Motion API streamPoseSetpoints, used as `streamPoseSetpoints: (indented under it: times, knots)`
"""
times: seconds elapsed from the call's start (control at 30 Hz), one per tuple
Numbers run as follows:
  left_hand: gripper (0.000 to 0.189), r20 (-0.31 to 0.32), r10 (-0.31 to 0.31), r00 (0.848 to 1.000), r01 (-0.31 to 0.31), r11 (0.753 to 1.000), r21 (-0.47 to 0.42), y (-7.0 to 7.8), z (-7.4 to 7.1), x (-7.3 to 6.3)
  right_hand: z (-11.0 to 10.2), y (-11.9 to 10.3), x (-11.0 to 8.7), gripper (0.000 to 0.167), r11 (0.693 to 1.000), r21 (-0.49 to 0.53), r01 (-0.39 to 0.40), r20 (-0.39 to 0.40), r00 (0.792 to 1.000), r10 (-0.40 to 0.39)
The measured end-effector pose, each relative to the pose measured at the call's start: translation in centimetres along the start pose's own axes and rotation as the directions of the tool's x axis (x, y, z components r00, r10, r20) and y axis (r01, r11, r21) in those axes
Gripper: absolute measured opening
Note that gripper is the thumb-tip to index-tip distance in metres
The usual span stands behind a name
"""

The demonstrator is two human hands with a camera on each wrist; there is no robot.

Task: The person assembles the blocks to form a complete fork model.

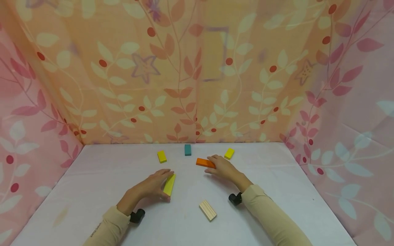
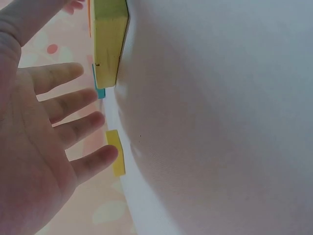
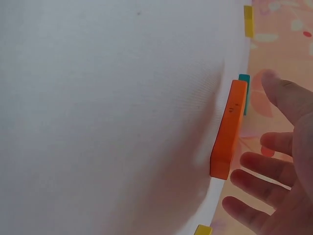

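Observation:
In the head view my left hand (image 1: 157, 184) hovers at the left side of a long yellow-green block (image 1: 169, 185), thumb near its front end. Straight, spread fingers (image 2: 68, 105) show in the left wrist view, with that block (image 2: 108, 46) past them, not gripped. On the right, my other hand (image 1: 224, 168) is over the right end of an orange block (image 1: 204, 162), which it partly hides. The right wrist view has its fingers (image 3: 266, 169) apart and loosely extended beside the orange block (image 3: 229, 129); whether any fingertip touches it I cannot tell.
Toward the back of the white table (image 1: 101, 174) lie a yellow block (image 1: 161, 156), a teal block (image 1: 187, 150) and another yellow block (image 1: 229, 153). A ridged plain wooden piece (image 1: 207, 210) lies nearer the front. Patterned cloth (image 1: 184, 102) hangs behind and at both sides.

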State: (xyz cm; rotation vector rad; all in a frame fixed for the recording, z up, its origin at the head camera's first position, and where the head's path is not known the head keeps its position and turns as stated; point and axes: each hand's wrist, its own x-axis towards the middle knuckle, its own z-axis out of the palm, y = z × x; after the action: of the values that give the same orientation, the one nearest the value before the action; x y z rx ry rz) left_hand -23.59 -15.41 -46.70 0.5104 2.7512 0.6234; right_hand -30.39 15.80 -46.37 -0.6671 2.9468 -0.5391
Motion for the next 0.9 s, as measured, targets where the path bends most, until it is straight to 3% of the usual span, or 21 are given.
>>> streamPoseSetpoints:
  times: [0.47,0.9]
  knots:
    - [0.097,0.021,0.005,1.000,-0.005,1.000,0.013,-0.1,0.2,0.1,0.5,-0.2,1.9,0.061,1.000,0.000,0.012,0.024,1.000,-0.012]
    - [0.092,0.060,0.017,0.998,-0.018,1.000,0.015,-0.2,0.2,0.3,0.6,0.1,2.9,0.044,0.998,-0.047,0.033,0.045,0.999,-0.031]
